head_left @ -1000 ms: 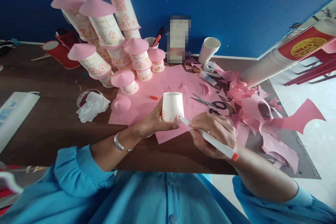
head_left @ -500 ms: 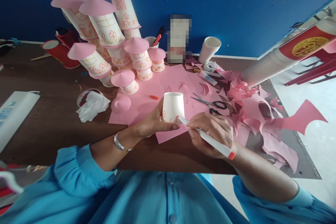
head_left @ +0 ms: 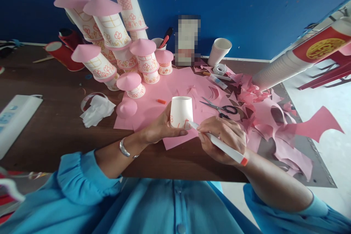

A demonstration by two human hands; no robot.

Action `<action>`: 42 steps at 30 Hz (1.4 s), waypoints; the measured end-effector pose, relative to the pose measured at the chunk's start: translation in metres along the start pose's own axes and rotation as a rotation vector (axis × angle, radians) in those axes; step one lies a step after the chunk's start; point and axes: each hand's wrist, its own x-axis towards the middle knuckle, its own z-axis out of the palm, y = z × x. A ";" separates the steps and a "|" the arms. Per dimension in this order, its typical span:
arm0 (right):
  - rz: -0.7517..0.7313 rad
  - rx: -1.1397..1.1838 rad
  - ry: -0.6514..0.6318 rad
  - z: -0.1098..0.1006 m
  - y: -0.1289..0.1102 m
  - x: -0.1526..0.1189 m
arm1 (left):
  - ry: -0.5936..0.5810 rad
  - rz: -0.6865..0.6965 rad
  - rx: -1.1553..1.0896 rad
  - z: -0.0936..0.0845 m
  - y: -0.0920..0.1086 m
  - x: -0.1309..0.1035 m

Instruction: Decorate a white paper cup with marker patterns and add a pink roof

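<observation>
Upside down in my left hand is a white paper cup, the thumb along its lower rim. Red-orange drawn marks run round the cup's lower part. My right hand grips a white marker with an orange-red end, its tip at the cup's lower right side. An orange marker cap lies behind the cup on the pink paper. Right of the cup, scissors lie partly opened on the paper.
Paper-cup towers with pink cone roofs stand at the back left. Pink scraps cover the table's right side, beside a long stack of cups. Tissue and a power strip lie left. A white cup stands near the wall.
The marker tip and my right hand have shifted slightly right. A curved red-orange line on the cup near the tip has grown. My left hand keeps the cup nearly still.
</observation>
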 end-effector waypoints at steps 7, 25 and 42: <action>-0.027 0.053 0.012 -0.001 0.000 -0.001 | 0.007 0.005 0.001 0.000 0.001 0.000; -0.019 0.046 -0.011 0.000 0.000 -0.001 | -0.006 -0.009 0.049 0.000 0.002 -0.001; -0.004 0.019 0.014 0.000 0.000 0.000 | 0.004 -0.013 0.040 0.003 0.004 0.000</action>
